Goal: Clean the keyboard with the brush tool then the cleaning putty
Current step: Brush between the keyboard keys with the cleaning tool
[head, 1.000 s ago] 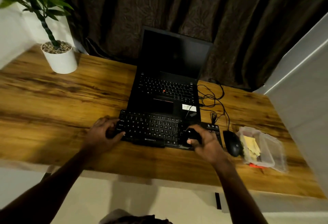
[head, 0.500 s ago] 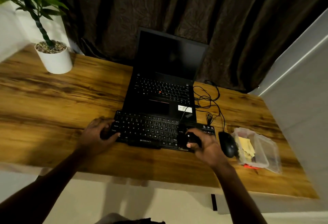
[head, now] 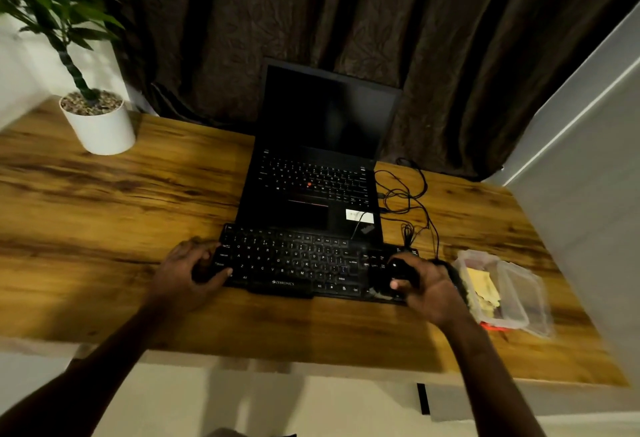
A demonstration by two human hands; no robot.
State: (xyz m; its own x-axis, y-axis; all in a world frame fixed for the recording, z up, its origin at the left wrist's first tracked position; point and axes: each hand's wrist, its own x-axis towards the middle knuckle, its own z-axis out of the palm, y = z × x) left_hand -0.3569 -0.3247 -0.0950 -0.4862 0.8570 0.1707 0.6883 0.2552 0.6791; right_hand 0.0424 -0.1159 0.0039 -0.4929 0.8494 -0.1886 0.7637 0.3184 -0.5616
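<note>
Left hand (head: 188, 272) grips keyboard (head: 294, 263) end — right hand (head: 427, 289) clamped on brush (head: 391, 275); sweep row by row, light strokes, keyboard pinned.

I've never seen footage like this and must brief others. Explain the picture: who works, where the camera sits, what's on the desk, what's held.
No machine: a person works with two bare hands. The one camera is worn on the head, looking down, so the arms enter from below. On the wooden desk stand an open laptop, a black keyboard before it, loose cables, a potted plant and a clear container holding something yellow. The left hand grips the keyboard's left end; the right hand holds a small dark brush tool over its right end.
</note>
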